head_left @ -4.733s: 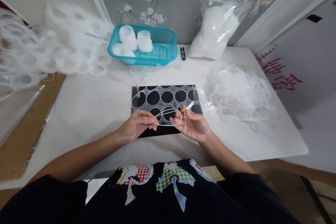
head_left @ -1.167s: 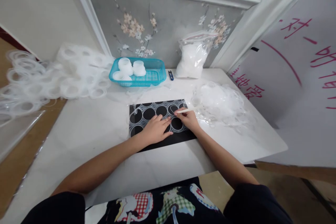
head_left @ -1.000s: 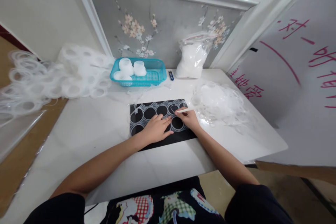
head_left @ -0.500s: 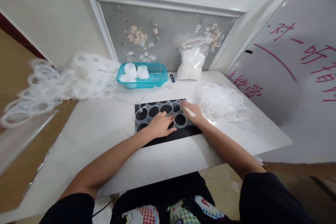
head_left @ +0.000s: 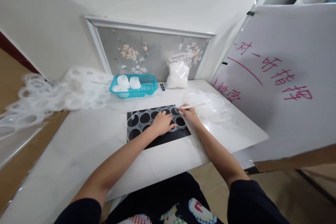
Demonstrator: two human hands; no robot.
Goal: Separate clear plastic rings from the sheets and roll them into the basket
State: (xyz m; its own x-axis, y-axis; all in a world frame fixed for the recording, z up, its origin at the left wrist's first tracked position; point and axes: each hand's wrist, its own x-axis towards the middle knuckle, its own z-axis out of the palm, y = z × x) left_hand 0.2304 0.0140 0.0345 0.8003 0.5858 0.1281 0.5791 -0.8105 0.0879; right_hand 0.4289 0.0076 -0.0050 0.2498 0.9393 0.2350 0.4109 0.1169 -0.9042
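Observation:
A black mat [head_left: 162,140] lies on the white table [head_left: 78,147] and carries several clear rings [head_left: 139,119] in rows. My left hand [head_left: 162,123] rests flat on the rings near the mat's middle, fingers spread, holding nothing. My right hand [head_left: 187,114] sits at the mat's right end and pinches a thin pale stick [head_left: 193,105] whose tip points at the rings. A heap of loose clear rings [head_left: 210,105] lies just right of that hand.
A teal basket [head_left: 148,87] with white jars stands behind the mat, small blue snips [head_left: 162,86] and a bag of white parts [head_left: 176,73] beside it. A long pile of clear ring sheets [head_left: 52,92] spreads at the left. A white board with red writing [head_left: 275,77] leans at the right.
Earlier both hands held one clear ring above the mat. Now the left hand is flat on the mat, the right works with the stick, and the view has tilted up and back.

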